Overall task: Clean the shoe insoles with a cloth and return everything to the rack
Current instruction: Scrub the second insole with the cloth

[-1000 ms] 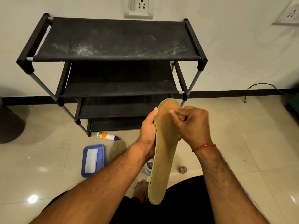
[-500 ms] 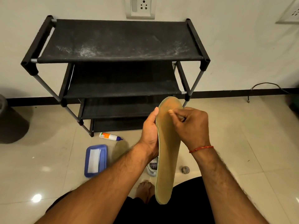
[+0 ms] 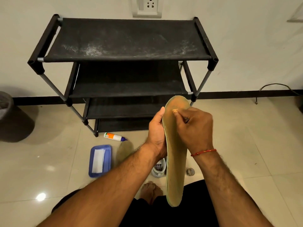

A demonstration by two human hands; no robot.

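Before a black rack (image 3: 127, 40), the left hand (image 3: 156, 130) grips an upright insole (image 3: 176, 169). The right hand (image 3: 195, 128) pinches a pale scrap (image 3: 174, 110) against it.

This looks like a room in a home. A black shoe rack (image 3: 127, 38) with four cloth shelves stands against a plain white wall (image 3: 246, 46). The top shelf has dusty white marks. A plug socket (image 3: 147, 6) sits in the wall just above the rack. The floor (image 3: 262, 153) is made of big shiny cream tiles, with a dark strip (image 3: 229, 93) along the bottom of the wall. A dark cable (image 3: 277, 86) curls by the wall on the right. A bare foot (image 3: 151, 189) rests on the tiles.
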